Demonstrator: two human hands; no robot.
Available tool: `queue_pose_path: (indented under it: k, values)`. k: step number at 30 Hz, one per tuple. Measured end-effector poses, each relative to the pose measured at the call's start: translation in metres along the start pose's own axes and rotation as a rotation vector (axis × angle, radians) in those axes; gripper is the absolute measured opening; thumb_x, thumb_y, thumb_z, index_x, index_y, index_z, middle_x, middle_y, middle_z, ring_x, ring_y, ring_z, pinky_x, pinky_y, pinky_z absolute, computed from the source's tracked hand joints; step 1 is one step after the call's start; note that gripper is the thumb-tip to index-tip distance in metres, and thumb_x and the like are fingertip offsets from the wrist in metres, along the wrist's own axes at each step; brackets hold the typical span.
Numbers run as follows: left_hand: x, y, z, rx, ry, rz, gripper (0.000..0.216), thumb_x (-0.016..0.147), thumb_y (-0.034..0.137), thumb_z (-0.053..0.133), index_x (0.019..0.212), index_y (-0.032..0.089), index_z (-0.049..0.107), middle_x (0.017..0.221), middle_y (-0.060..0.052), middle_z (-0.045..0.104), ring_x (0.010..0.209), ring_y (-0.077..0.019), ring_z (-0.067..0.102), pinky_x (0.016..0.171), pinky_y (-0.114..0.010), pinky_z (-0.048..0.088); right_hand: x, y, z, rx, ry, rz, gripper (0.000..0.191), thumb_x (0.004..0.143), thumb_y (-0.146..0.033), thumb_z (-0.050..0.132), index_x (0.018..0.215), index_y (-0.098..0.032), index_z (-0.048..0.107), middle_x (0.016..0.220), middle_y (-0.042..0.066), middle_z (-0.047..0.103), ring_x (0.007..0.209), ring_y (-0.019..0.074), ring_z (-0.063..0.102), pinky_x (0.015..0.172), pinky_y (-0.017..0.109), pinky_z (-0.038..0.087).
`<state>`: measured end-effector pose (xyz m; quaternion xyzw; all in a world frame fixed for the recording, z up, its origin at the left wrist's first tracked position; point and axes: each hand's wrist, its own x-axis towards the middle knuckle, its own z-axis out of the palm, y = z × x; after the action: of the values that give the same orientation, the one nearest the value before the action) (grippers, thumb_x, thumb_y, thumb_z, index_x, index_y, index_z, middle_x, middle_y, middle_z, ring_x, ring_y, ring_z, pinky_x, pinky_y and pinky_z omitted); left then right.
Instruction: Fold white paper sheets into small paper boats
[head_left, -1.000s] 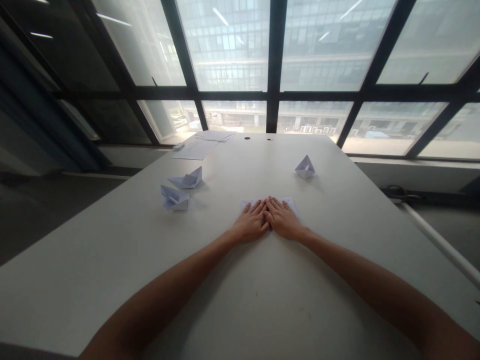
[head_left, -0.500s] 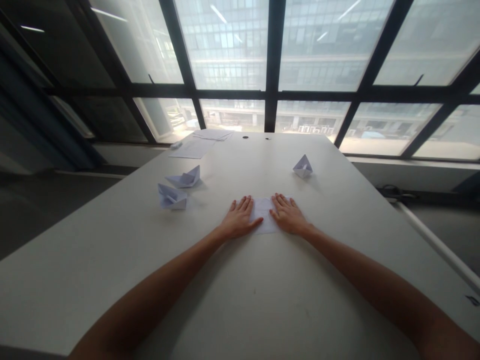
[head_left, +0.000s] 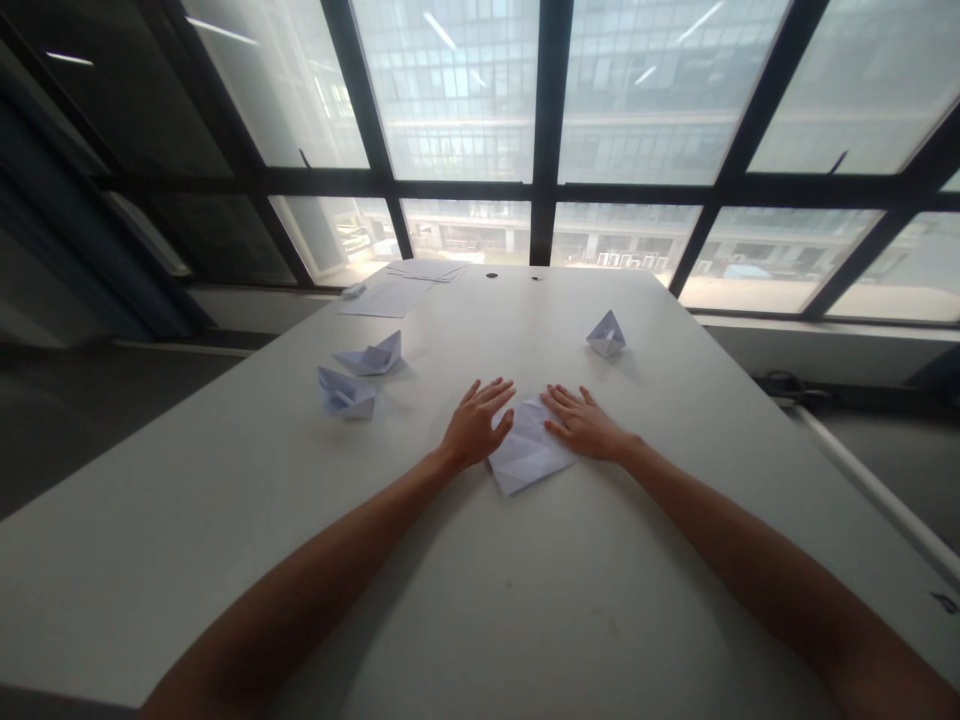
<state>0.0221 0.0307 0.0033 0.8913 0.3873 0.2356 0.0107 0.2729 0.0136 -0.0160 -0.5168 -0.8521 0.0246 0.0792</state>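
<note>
The fingers of the left hand (head_left: pixel 474 428) are spread wide and slightly raised, holding nothing, at the left edge of the folded paper (head_left: pixel 525 458); the right hand (head_left: pixel 586 428) lies flat, fingers splayed, pressing the sheet's upper right part; the paper sits askew at the frame's centre on the desk (head_left: pixel 480 600); it looks light, thin and apt to slide, best pinned flat or pinched at a free corner; a paper boat (head_left: pixel 607 335) stands above right, two more boats (head_left: pixel 346 393) at left.

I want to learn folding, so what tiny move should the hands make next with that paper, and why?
Probably lower the left hand flat onto the folded paper to steady it. The paper lies askew, only the right hand rests flat on it, and the left hand sits at its left edge, fingers spread.
</note>
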Motion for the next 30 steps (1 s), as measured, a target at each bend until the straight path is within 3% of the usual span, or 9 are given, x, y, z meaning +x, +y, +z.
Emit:
queue_pose_path:
  k: [3, 7, 10, 13, 21, 30]
  values:
    - [-0.003, 0.005, 0.002, -0.029, -0.208, 0.168, 0.051, 0.100, 0.039, 0.036, 0.148, 0.022, 0.042, 0.156, -0.004, 0.038, 0.147, -0.0179, 0.027, 0.122, -0.040, 0.016, -0.001, -0.004, -0.005, -0.025, 0.019, -0.107, 0.062, 0.101, -0.051, 0.030, 0.153, -0.017, 0.032, 0.160, 0.013, 0.027, 0.149, 0.0255, 0.022, 0.120, 0.055, 0.010]
    - [-0.007, 0.009, 0.008, -0.006, -0.397, 0.204, 0.064, 0.100, 0.054, 0.033, 0.155, 0.022, 0.027, 0.162, -0.006, 0.022, 0.150, -0.0233, 0.018, 0.122, -0.045, 0.014, -0.001, -0.020, -0.009, -0.092, 0.161, -0.059, 0.053, 0.100, -0.037, 0.038, 0.144, -0.010, 0.045, 0.155, 0.019, 0.036, 0.148, 0.0276, 0.025, 0.120, 0.053, 0.007]
    - [-0.007, 0.011, 0.011, 0.016, -0.386, 0.179, 0.066, 0.100, 0.055, 0.030, 0.157, 0.021, 0.021, 0.162, -0.008, 0.020, 0.151, -0.0239, 0.016, 0.122, -0.047, 0.011, 0.000, -0.038, -0.005, -0.028, 0.223, 0.014, 0.050, 0.099, -0.025, 0.034, 0.144, -0.008, 0.045, 0.154, 0.018, 0.040, 0.146, 0.0239, 0.030, 0.121, 0.045, 0.016]
    - [-0.007, 0.014, 0.014, 0.024, -0.345, 0.122, 0.067, 0.101, 0.055, 0.026, 0.158, 0.021, 0.015, 0.162, -0.008, 0.021, 0.151, -0.0231, 0.016, 0.121, -0.048, 0.009, 0.003, -0.051, 0.004, 0.089, 0.153, 0.070, 0.055, 0.099, -0.028, 0.030, 0.149, -0.006, 0.039, 0.155, 0.016, 0.038, 0.146, 0.0236, 0.031, 0.119, 0.042, 0.025]
    - [-0.007, 0.015, 0.020, 0.041, -0.368, 0.063, 0.074, 0.098, 0.063, 0.024, 0.158, 0.020, 0.014, 0.162, -0.009, 0.020, 0.151, -0.0241, 0.015, 0.121, -0.050, 0.002, 0.006, -0.041, 0.014, 0.053, 0.040, 0.150, 0.066, 0.100, -0.046, 0.028, 0.153, -0.007, 0.029, 0.160, 0.018, 0.023, 0.150, 0.0282, 0.018, 0.119, 0.054, 0.016]
    - [-0.006, 0.015, 0.012, 0.030, -0.353, 0.071, 0.065, 0.100, 0.059, 0.026, 0.154, 0.023, 0.029, 0.160, -0.007, 0.029, 0.149, -0.0239, 0.022, 0.121, -0.049, 0.014, 0.006, -0.032, 0.013, 0.002, 0.065, 0.169, 0.068, 0.099, -0.049, 0.028, 0.153, -0.008, 0.029, 0.160, 0.018, 0.024, 0.149, 0.0302, 0.021, 0.117, 0.056, 0.019]
